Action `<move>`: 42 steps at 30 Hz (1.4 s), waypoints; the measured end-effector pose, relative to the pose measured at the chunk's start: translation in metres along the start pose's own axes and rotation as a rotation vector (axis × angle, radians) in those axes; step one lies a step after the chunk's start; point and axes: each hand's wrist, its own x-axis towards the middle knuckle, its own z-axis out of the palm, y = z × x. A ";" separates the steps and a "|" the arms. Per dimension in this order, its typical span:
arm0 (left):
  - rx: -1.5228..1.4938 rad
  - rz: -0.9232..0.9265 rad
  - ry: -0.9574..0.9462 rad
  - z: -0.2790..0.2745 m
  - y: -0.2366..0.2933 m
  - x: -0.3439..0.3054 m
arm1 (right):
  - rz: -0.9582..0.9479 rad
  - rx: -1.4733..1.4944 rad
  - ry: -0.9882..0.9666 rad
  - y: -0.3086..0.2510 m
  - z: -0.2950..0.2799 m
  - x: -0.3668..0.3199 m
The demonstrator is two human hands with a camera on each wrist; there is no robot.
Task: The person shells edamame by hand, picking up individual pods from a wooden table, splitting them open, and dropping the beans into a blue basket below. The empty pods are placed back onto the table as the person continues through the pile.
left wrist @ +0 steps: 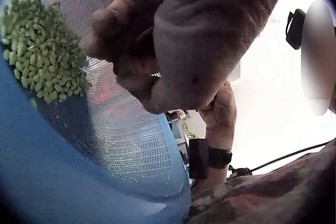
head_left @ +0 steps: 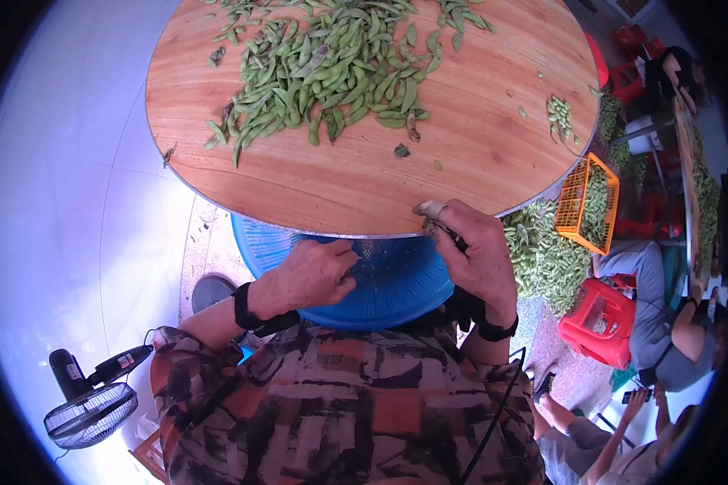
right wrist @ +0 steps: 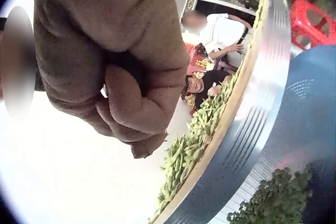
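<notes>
My left hand [head_left: 311, 275] hovers over a blue mesh basket [head_left: 380, 295] with its fingers curled; no thing shows in it. In the left wrist view, a heap of shelled green beans [left wrist: 44, 53] lies in the basket beside that hand. My right hand [head_left: 473, 246] is at the near edge of the round wooden table [head_left: 315, 194], its fingers bent. A pale wrap or cover shows on one fingertip, and something dark lies between the fingers; I cannot tell whether it is held. Green bean pods [head_left: 332, 73] are piled on the table beyond both hands.
A small group of loose beans [head_left: 560, 117] lies at the table's right. Beyond its edge, a yellow crate [head_left: 570, 198] of pods stands by a floor pile [head_left: 546, 250]. A red stool [head_left: 598, 323] and seated people are at right, a fan [head_left: 89, 416] at lower left.
</notes>
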 end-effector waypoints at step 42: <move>-0.970 -0.288 0.237 -0.016 -0.001 0.081 | 0.372 0.642 0.168 0.007 0.020 0.021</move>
